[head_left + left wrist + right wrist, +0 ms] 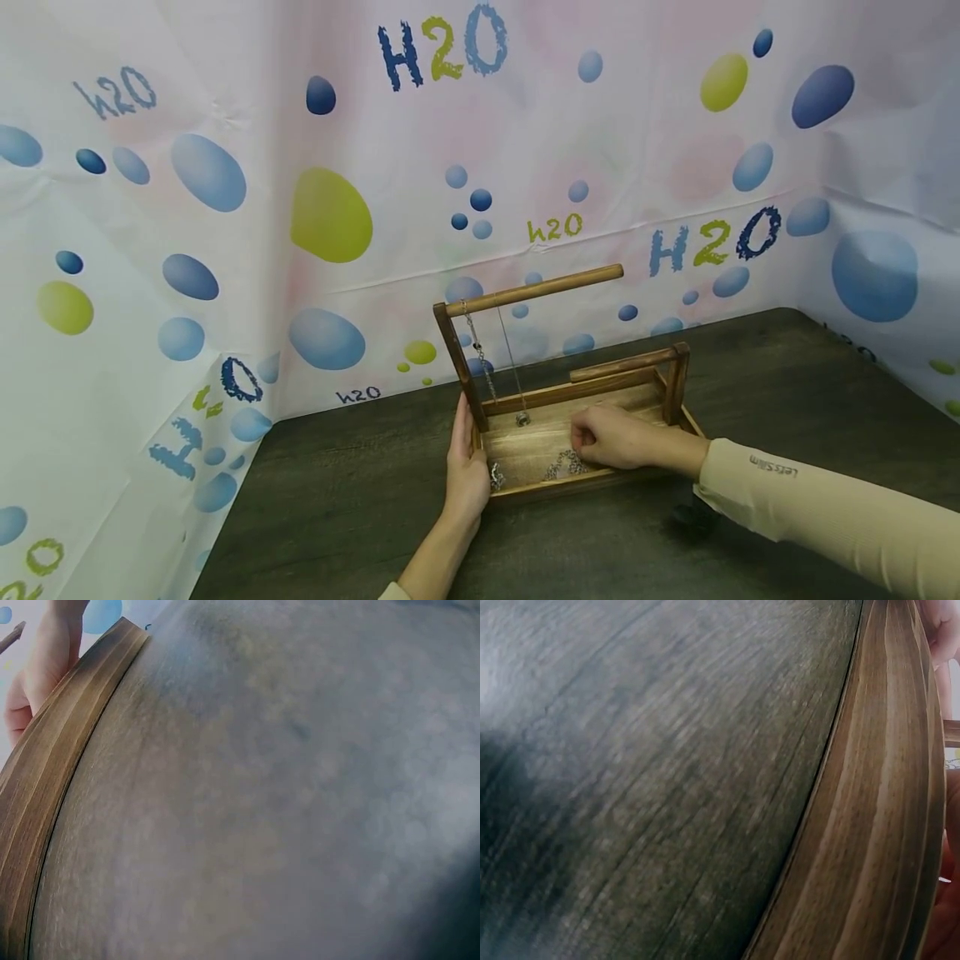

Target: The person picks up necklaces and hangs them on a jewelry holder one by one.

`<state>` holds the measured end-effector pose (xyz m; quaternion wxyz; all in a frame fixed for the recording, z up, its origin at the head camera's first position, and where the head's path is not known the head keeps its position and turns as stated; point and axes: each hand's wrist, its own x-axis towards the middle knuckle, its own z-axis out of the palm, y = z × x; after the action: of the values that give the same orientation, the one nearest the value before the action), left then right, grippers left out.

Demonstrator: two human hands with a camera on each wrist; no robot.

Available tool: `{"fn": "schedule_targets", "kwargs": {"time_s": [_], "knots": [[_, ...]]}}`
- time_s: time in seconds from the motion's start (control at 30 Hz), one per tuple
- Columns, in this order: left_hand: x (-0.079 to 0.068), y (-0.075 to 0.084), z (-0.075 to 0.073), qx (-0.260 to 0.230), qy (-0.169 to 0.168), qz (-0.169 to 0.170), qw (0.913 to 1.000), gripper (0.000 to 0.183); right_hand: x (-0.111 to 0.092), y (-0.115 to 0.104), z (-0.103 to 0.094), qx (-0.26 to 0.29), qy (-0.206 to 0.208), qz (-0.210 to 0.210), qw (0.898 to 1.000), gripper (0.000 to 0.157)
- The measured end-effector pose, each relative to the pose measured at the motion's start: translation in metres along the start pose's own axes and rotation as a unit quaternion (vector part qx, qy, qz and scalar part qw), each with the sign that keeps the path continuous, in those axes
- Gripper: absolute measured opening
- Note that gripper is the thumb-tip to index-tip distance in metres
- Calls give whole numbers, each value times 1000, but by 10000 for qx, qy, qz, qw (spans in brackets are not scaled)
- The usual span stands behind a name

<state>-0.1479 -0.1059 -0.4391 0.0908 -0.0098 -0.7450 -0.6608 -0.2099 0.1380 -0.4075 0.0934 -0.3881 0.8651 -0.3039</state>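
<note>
A wooden jewellery stand (555,488) with a shallow tray base stands on the dark table. My left hand (467,479) lies along the tray's left end, its straight fingers against the outer side by the tall post. Over the front of the tray, my right hand (617,437) has its fingers curled down and pinches the end of a silver chain (564,465); the fingertips are partly hidden. Another small silver chain (497,477) lies in the tray's front left corner. From the upper bar (536,290) hang a chain bracelet (478,346) and a thin necklace with a pendant (522,418).
A shorter, lower bar (622,366) rises on a post at the stand's right end. The dark wood-grain table (337,500) surrounds the stand. Behind it hangs a white printed sheet (405,167) with coloured drops. The tray's front wall (67,757) fills the near side in both wrist views.
</note>
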Motion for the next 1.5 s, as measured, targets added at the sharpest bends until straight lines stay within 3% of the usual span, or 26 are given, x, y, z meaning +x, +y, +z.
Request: {"fn": "schedule_targets", "kwargs": {"time_s": [0.2, 0.5, 1.1, 1.5], "knots": [[-2, -1, 1, 43, 17, -13, 10000, 85, 0, 1, 2, 148, -38, 31, 9999, 17], [-1, -4, 1, 52, 44, 52, 10000, 86, 0, 1, 2, 1119, 330, -31, 9932, 18], [-1, -1, 1, 13, 13, 46, 10000, 86, 3, -9, 2, 1261, 478, 175, 9907, 18], [-1, 1, 1, -13, 18, 48, 10000, 85, 7, -19, 1, 2468, 581, 424, 9664, 12]]}}
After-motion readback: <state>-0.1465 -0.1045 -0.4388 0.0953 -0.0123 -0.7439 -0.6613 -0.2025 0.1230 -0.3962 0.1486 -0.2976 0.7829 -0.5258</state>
